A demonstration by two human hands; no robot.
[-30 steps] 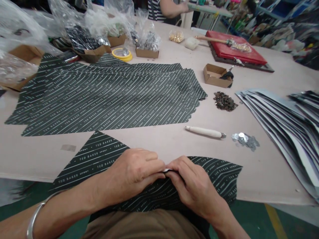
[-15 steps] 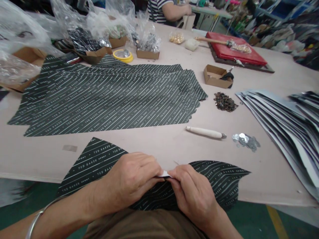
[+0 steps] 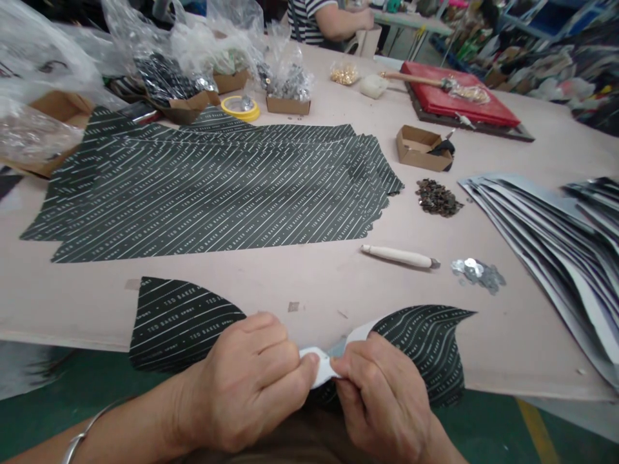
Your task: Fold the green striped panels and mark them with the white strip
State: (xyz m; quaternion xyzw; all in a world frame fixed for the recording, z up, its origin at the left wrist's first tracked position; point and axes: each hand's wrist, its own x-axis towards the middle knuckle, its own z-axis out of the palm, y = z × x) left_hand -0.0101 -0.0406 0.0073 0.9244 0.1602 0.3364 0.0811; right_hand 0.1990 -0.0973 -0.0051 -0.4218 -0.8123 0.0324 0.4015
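Observation:
My left hand [image 3: 251, 380] and my right hand [image 3: 382, 396] are both closed, pinching the near edge of a dark green striped printed paper sheet [image 3: 184, 319] at the table's front edge. Between my fingertips the edge is folded over, so its white underside [image 3: 322, 364] shows. The sheet curls up on either side of my hands. A silver bangle [image 3: 80, 435] sits on my left wrist.
A fanned stack of the same striped sheets [image 3: 217, 187] lies across the table's middle. A white-handled tool [image 3: 399, 256], silver discs [image 3: 476, 274], dark small parts [image 3: 438, 196], a cardboard box [image 3: 420, 148], grey sheets [image 3: 556, 238] lie right. Another person [image 3: 329, 19] works at the far end.
Both hands pulled the sheet toward me off the table edge. Its near edge has been folded up between my fingers, exposing more white underside, and the sheet now curls.

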